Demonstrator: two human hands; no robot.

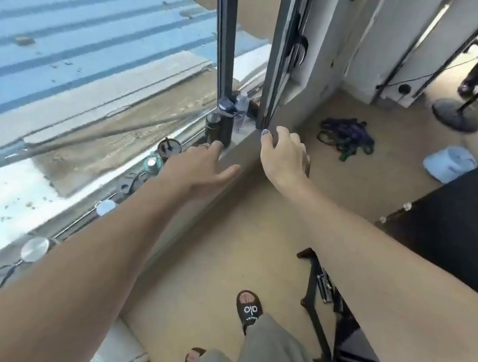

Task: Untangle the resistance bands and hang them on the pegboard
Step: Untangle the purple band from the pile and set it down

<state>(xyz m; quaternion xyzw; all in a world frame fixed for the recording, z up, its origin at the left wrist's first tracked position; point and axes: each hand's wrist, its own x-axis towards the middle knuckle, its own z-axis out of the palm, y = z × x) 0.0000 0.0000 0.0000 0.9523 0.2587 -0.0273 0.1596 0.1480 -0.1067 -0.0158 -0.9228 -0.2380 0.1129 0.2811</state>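
The right hand and the left hand reach toward the window ledge, fingers loose, holding nothing. The tangled resistance bands lie on the floor by the wall. Untangling hasn't started; next, probably pick them up.

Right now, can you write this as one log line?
tangled purple and green resistance bands: on floor, untouched | left hand: open | right hand: open, on grey windowsill
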